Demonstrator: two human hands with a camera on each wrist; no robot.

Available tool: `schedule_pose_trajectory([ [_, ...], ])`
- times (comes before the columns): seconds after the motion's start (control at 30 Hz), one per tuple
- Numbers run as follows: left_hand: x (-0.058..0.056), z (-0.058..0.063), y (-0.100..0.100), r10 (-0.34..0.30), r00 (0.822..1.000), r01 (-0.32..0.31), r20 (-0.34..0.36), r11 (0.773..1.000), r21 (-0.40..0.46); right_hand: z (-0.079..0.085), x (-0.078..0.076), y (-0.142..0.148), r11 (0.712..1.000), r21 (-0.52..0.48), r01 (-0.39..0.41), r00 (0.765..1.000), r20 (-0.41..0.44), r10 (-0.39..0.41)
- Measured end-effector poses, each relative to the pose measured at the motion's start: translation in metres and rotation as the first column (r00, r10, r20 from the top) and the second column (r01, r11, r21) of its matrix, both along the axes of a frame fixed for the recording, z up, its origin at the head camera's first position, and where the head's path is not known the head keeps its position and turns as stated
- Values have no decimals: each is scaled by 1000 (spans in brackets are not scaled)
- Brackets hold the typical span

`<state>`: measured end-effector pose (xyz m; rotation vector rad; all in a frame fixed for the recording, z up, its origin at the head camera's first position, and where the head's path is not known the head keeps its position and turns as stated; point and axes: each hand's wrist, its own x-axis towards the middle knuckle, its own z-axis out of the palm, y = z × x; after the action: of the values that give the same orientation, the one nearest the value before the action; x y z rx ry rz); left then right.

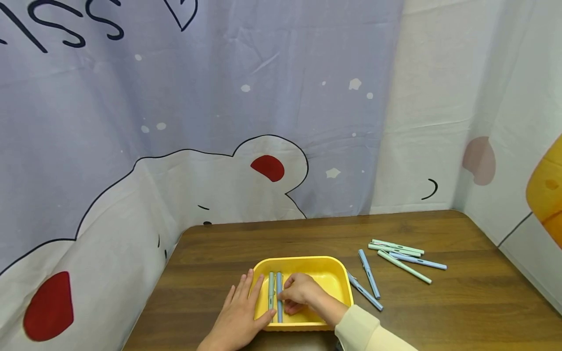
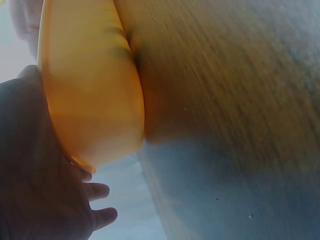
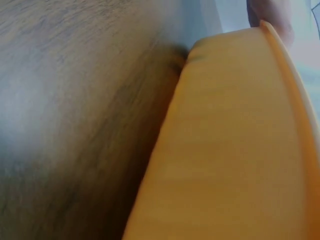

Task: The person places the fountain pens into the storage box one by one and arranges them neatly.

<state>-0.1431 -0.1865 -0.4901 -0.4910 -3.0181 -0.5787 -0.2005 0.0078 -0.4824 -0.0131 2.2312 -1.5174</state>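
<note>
A yellow tray stands on the table near its front edge. Inside, along its left side, a green pen and a blue pen lie side by side, both pointing away from me. My left hand rests over the tray's left rim with its fingers spread and straight, the thumb reaching toward the near ends of the pens. In the left wrist view that hand lies against the tray wall. Reaching in over the near right corner, my right hand pinches the blue pen with curled fingers.
Right of the tray, a blue pen lies close against its wall, with another blue pen beside it. Farther right, several green pens and a blue pen overlap in a loose pile. A printed curtain hangs behind the wooden table.
</note>
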Motion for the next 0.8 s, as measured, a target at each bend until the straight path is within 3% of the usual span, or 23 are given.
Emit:
schedule_pose_trajectory([
  [0.33,0,-2,-1,7,1000,-7,-5,1000,-7,20,0,25,996,-38,-75,997,7,75],
  [0.8,0,-1,-1,2,1000,-2,-16,1000,-1,51,-7,77,996,-73,-46,998,-45,43],
])
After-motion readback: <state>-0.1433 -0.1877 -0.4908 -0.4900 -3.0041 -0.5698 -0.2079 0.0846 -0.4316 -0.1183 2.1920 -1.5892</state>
